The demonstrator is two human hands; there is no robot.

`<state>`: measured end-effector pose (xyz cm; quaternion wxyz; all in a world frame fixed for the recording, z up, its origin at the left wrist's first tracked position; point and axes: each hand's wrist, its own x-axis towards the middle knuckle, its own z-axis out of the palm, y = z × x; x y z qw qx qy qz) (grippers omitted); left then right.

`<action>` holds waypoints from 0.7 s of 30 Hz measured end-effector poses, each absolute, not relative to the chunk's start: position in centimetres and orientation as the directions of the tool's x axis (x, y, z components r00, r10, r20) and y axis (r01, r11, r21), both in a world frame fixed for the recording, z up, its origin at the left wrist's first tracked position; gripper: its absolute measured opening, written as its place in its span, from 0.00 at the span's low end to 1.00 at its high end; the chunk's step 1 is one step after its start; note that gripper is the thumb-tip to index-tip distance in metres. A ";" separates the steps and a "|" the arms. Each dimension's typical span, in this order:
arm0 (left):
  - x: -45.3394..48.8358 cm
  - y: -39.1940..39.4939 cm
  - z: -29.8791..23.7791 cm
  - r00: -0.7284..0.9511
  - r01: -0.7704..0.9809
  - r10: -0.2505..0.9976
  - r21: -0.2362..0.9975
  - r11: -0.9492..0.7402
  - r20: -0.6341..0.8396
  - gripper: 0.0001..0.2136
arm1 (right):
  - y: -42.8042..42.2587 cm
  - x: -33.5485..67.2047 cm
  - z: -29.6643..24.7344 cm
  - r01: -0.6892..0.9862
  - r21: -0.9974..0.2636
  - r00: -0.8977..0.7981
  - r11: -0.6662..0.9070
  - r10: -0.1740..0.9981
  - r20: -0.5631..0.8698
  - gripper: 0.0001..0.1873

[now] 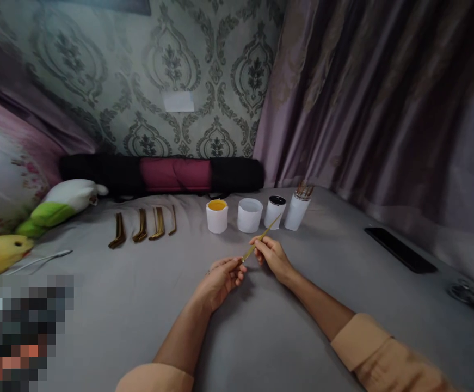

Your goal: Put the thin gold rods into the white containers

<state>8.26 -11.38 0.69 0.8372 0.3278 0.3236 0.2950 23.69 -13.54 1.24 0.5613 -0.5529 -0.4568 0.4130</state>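
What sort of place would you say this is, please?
Most likely a bedroom at home: a grey bedsheet lies under the left hand and right hand, which hold a stick; a bolster rests against patterned wallpaper; a curtain hangs on the right.

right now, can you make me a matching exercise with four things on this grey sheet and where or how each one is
Things:
1. leftmost white cup
2. rightmost white cup
3. thin stick
4. flat black device

States:
a. holds brushes
b. lies on the grey sheet, far right
c. pinched between left hand and right hand
d. yellow inside

Pairs: 1-d, 2-a, 3-c, 4-b
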 end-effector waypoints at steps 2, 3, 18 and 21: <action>8.3 -11.4 0.7 0.619 -0.282 0.704 0.739 0.612 -0.347 0.05 | -13.6 23.8 1.4 0.043 -0.998 0.248 0.045 0.967 0.055 0.12; 8.3 -11.4 0.7 0.621 -0.283 0.704 0.740 0.611 -0.344 0.05 | -13.6 23.8 1.5 0.043 -0.998 0.251 0.044 0.966 0.053 0.12; 8.2 -11.6 0.9 0.604 -0.275 0.702 0.729 0.627 -0.376 0.05 | -13.7 26.1 3.2 0.033 -0.994 0.319 0.107 0.941 0.111 0.18; 8.3 -11.6 0.8 0.611 -0.277 0.702 0.732 0.623 -0.366 0.05 | -13.7 26.9 3.4 -0.006 -0.993 0.337 0.118 0.935 0.109 0.18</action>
